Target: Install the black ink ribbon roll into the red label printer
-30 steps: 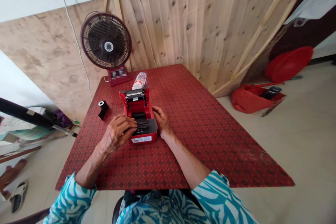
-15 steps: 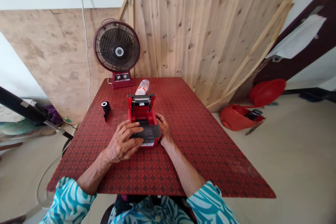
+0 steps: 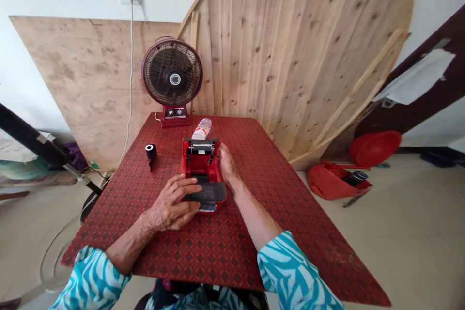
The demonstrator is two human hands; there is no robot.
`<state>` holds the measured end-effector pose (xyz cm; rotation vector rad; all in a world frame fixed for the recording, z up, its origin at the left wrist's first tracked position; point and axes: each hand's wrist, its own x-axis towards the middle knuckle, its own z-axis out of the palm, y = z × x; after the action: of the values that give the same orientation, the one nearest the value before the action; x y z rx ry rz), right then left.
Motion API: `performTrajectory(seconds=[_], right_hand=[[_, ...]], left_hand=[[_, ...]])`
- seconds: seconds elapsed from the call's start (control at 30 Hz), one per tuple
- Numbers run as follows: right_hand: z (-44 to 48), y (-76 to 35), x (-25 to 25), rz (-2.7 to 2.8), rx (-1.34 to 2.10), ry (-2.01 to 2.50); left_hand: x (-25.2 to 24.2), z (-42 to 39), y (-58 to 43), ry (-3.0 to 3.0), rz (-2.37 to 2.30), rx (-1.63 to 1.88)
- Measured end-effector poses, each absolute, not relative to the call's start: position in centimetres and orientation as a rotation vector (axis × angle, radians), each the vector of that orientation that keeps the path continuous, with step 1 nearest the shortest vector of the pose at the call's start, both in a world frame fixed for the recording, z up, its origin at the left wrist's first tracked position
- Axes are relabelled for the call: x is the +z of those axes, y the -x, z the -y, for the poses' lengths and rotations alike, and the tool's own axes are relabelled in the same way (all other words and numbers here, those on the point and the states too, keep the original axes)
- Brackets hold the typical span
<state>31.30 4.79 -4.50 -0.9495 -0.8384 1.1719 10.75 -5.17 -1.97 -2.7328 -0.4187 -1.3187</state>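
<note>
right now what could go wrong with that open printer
The water bottle stands right behind the open red label printer, so a bump could tip it toward the exposed insides. The left hand rests on the dark front flap, and pressing there might strain its hinge. The loose black roll nearby could get knocked over.
</note>
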Motion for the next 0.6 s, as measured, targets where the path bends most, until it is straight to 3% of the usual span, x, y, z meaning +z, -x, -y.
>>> performTrajectory(seconds=[0.13,0.33,0.47,0.6], right_hand=[[-4.8,-31.0,-3.4,0.754,1.234,0.952],[-1.4,-32.1,-4.2,0.914,1.003,1.005],[0.2,-32.5,-4.9,0.905,1.103,1.023],[0.8,-32.4,-5.0,0.884,1.185,1.016]], left_hand=[[-2.0,5.0,-10.6,2.747,0.412,-1.300],[-2.3,5.1,-10.6,2.750,0.454,-1.293],[-2.4,5.1,-10.5,2.808,0.463,-1.322],[-2.7,4.4,-10.0,2.777,0.811,-1.558]])
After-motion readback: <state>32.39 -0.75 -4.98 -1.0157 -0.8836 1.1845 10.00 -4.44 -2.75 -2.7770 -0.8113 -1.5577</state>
